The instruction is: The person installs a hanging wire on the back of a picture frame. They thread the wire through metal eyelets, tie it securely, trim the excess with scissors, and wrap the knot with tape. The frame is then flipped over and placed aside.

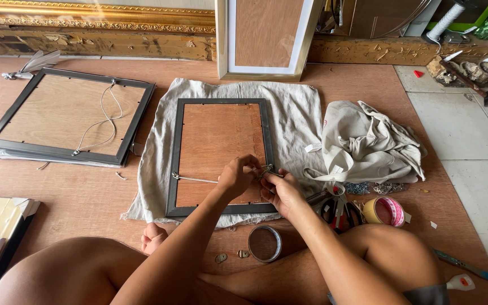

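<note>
A dark picture frame point(177, 148) with a brown backing board lies face down on a grey cloth point(295, 113) in front of me. A thin hanging cord point(194, 179) runs from its left rail across the board to its right rail. My left hand point(236, 175) pinches the cord near the right rail. My right hand point(278, 191) holds the cord's end at a small metal hook point(268, 168) on that rail. Both hands meet at the frame's lower right side.
A second dark frame point(63, 116) with a loose cord lies at the left. A crumpled cloth bag point(368, 141), scissors and pliers point(337, 209), a tape roll point(384, 211) and a small round tin point(264, 244) lie at the right and near my knees. More frames lean along the back.
</note>
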